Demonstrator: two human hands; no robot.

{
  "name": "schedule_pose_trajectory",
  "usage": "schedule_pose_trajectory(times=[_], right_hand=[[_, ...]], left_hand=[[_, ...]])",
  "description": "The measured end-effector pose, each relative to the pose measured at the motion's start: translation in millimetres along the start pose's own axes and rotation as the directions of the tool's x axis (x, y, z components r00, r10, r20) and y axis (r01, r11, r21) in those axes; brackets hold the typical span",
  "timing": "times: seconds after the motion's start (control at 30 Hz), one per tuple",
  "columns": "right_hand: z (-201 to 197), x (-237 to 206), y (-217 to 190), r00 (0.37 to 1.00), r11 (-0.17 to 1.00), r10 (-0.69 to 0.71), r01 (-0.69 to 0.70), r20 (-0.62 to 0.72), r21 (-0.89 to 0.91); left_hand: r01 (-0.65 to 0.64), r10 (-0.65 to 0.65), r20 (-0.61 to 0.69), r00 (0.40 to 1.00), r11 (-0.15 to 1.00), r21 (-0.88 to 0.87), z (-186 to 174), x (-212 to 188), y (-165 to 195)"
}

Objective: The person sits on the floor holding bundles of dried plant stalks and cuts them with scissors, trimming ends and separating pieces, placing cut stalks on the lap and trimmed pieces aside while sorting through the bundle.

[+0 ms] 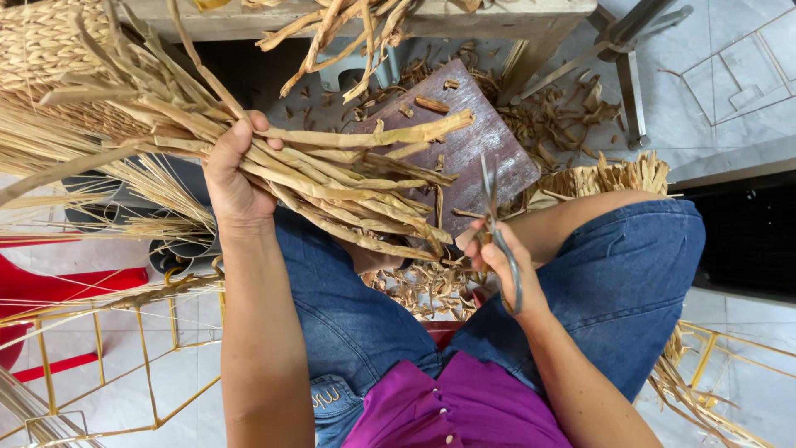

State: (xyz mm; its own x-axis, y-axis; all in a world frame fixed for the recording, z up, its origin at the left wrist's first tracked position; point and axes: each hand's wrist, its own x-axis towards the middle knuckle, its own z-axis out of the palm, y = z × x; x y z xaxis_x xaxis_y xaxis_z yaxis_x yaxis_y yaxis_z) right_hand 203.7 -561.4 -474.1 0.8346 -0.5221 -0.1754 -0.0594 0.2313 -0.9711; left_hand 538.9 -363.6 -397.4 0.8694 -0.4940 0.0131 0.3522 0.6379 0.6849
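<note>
a thick bundle of dried straw-coloured fibre strips lies across the person's denim-clad lap, clenched near its middle by the left hand, its ends over a dark wooden board, while the right hand grips small metal scissors with blades pointing up.

The bundle of dried stalks lies over the left thigh, held in the left hand. The scissors sit in the right hand, above the board on the floor.
</note>
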Motion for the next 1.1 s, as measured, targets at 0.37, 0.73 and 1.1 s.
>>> schedule_pose_trajectory(times=[0.37,0.73,1.1], right_hand=[[10,24,-9,0.999,0.999,-0.037,0.036,0.035,0.035],[7,14,33,0.959,0.967,0.227,-0.202,-0.167,0.154],[16,29,20,0.991,0.880,0.046,-0.099,-0.124,-0.465]], left_hand=[[0.083,-0.089,0.097,0.991,0.994,0.071,17,-11,-10],[0.079,-0.090,0.119,0.989,0.992,0.097,-24,-20,2],[-0.142,0.221,-0.170,0.960,0.912,0.384,-81,-11,31]])
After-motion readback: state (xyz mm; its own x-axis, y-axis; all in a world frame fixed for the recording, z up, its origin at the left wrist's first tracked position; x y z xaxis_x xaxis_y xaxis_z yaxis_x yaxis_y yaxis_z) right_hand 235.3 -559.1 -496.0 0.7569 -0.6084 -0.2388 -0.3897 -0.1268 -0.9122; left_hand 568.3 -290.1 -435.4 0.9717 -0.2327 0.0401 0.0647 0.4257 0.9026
